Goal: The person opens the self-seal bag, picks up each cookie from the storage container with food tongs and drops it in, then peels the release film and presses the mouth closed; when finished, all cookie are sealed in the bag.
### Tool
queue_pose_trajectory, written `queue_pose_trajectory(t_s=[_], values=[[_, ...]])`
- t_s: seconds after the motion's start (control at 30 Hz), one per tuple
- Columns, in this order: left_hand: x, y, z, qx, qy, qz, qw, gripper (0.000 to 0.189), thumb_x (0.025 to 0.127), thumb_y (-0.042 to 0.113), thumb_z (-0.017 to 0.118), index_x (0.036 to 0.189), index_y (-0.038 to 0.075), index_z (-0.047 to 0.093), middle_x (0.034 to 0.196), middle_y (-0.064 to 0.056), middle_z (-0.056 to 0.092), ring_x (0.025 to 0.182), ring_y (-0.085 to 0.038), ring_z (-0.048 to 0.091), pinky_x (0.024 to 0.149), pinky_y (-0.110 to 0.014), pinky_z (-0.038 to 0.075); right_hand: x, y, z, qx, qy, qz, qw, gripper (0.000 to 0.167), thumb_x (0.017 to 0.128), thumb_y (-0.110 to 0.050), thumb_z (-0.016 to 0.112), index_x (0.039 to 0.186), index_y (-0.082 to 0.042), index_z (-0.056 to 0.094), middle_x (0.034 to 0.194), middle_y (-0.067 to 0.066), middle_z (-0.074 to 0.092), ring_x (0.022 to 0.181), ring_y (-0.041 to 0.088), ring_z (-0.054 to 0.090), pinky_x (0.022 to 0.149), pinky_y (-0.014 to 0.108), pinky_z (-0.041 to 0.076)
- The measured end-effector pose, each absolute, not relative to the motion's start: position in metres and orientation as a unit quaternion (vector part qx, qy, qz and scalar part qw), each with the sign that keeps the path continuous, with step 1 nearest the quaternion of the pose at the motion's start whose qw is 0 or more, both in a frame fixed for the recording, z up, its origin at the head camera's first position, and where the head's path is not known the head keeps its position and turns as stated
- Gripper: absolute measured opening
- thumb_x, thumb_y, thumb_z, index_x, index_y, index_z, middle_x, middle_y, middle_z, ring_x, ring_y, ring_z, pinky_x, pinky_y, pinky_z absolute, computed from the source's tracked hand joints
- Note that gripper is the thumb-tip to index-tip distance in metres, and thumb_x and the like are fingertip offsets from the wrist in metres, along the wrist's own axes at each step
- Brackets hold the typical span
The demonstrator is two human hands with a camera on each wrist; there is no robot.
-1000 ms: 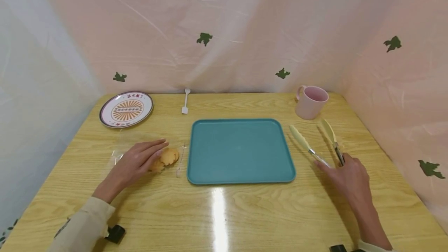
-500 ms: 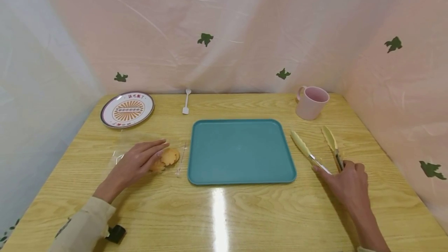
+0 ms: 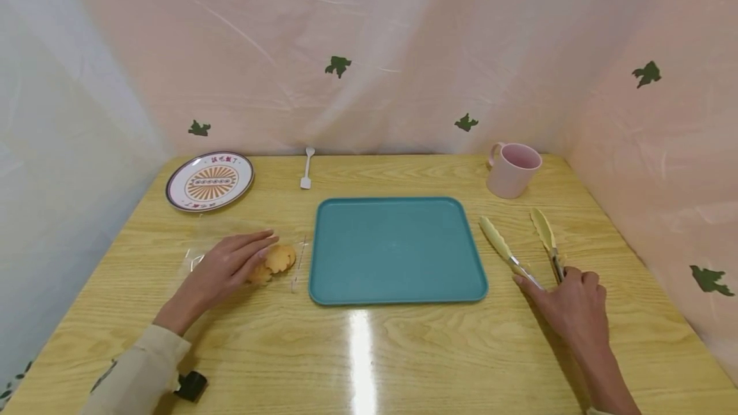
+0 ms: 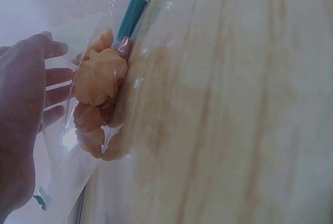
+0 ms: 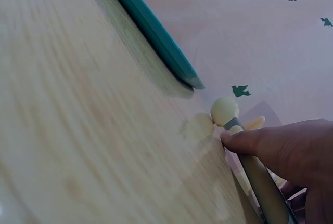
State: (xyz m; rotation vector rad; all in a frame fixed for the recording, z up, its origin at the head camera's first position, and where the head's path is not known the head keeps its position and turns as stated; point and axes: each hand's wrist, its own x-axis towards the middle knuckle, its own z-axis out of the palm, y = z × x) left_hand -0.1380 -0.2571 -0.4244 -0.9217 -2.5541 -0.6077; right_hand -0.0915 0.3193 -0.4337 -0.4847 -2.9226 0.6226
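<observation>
My left hand [image 3: 223, 271] lies with its fingers fairly straight over a clear plastic bag [image 3: 298, 268] of cookies [image 3: 279, 258]. The cookies are golden and scallop-edged; the hand covers some of them. In the left wrist view, the fingers [image 4: 57, 96] reach to the bag's side, beside the cookies [image 4: 100, 76]. At the right, my right hand [image 3: 573, 309] grips a pair of tongs [image 3: 522, 269] with metal arms and cream tips. The tongs' two arms are spread apart, pointing away from me. In the right wrist view, the thumb [image 5: 260, 140] presses along one tongs arm [image 5: 263, 185].
Between the hands lies a teal tray [image 3: 398, 252]. A patterned plate [image 3: 210, 182] is at the back left, with a small white spoon-like utensil [image 3: 307, 170] to its right. A pink mug [image 3: 513, 170] stands behind the tongs. Fabric [image 3: 392, 82] hangs beyond the table [image 3: 277, 357].
My right hand and the tongs have shifted slightly, with the tips now a little nearer to me. The left hand stays in place on the bag.
</observation>
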Motion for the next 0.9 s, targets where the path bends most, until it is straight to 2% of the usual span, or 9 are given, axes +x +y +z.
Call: queue_pose_trajectory(t_s=[0.2, 0.37, 0.47, 0.57, 0.6, 0.77, 0.83, 0.9], values=[[-0.138, -0.257, -0.425, -0.324, -0.905, -0.212, 0.178, 0.032, 0.104, 0.010, 0.062, 0.134, 0.003, 0.068, 0.135, -0.016, 0.066, 0.120, -0.039, 0.062, 0.099, -0.060, 0.047, -0.090, 0.319, -0.432, -0.156, -0.966, 0.195, 0.060, 0.104, 0.087, -0.067, 0.071, 0.123, 0.027, 0.046, 0.113, 0.044, 0.040, 0.105, 0.064, 0.039, 0.081, 0.070, 0.042], [-0.139, -0.256, -0.426, -0.326, -0.902, -0.215, 0.183, 0.032, 0.104, 0.010, 0.062, 0.134, 0.003, 0.068, 0.135, -0.016, 0.066, 0.120, -0.039, 0.062, 0.099, -0.060, 0.048, -0.088, 0.320, -0.424, -0.159, -0.972, 0.168, 0.037, 0.108, 0.087, -0.075, 0.064, 0.127, 0.023, 0.046, 0.114, 0.045, 0.042, 0.108, 0.065, 0.038, 0.077, 0.068, 0.041], [-0.140, -0.257, -0.426, -0.328, -0.901, -0.215, 0.185, 0.032, 0.104, 0.010, 0.062, 0.134, 0.003, 0.068, 0.135, -0.016, 0.066, 0.120, -0.039, 0.062, 0.099, -0.059, 0.048, -0.087, 0.319, -0.418, -0.155, -0.976, 0.147, 0.047, 0.106, 0.087, -0.075, 0.064, 0.126, 0.022, 0.046, 0.113, 0.046, 0.042, 0.108, 0.066, 0.036, 0.075, 0.068, 0.040], [-0.140, -0.257, -0.426, -0.329, -0.901, -0.215, 0.186, 0.032, 0.104, 0.010, 0.062, 0.134, 0.003, 0.068, 0.135, -0.016, 0.066, 0.120, -0.039, 0.062, 0.099, -0.059, 0.048, -0.085, 0.309, -0.411, -0.138, -0.976, 0.127, 0.110, 0.100, 0.087, -0.070, 0.068, 0.124, 0.020, 0.048, 0.111, 0.047, 0.043, 0.106, 0.066, 0.037, 0.074, 0.071, 0.038], [-0.140, -0.257, -0.426, -0.329, -0.901, -0.214, 0.187, 0.032, 0.104, 0.010, 0.062, 0.134, 0.003, 0.068, 0.135, -0.016, 0.066, 0.120, -0.039, 0.062, 0.099, -0.059, 0.048, -0.085, 0.304, -0.410, -0.122, -0.974, 0.120, 0.151, 0.097, 0.087, -0.069, 0.067, 0.123, 0.019, 0.050, 0.110, 0.047, 0.045, 0.104, 0.067, 0.039, 0.073, 0.071, 0.039], [-0.139, -0.256, -0.425, -0.328, -0.900, -0.218, 0.187, 0.032, 0.104, 0.010, 0.062, 0.134, 0.004, 0.068, 0.135, -0.015, 0.066, 0.119, -0.039, 0.063, 0.098, -0.059, 0.048, -0.091, 0.265, -0.406, 0.038, -0.929, 0.093, 0.357, 0.090, 0.097, -0.072, 0.046, 0.111, 0.015, 0.064, 0.096, 0.039, 0.060, 0.083, 0.061, 0.051, 0.064, 0.067, 0.045], [-0.139, -0.256, -0.424, -0.327, -0.900, -0.219, 0.185, 0.032, 0.104, 0.009, 0.063, 0.135, 0.004, 0.068, 0.136, -0.014, 0.066, 0.120, -0.039, 0.062, 0.099, -0.059, 0.048, -0.095, 0.245, -0.405, 0.112, -0.909, 0.114, 0.385, 0.084, 0.102, -0.067, 0.043, 0.105, 0.013, 0.069, 0.086, 0.032, 0.064, 0.076, 0.053, 0.055, 0.060, 0.061, 0.048], [-0.139, -0.257, -0.424, -0.328, -0.900, -0.218, 0.185, 0.033, 0.103, 0.008, 0.063, 0.135, 0.004, 0.068, 0.136, -0.015, 0.065, 0.121, -0.039, 0.062, 0.099, -0.059, 0.048, -0.098, 0.222, -0.404, 0.179, -0.898, 0.160, 0.367, 0.066, 0.102, -0.055, 0.054, 0.102, 0.009, 0.071, 0.081, 0.023, 0.066, 0.074, 0.044, 0.059, 0.062, 0.053, 0.050]])
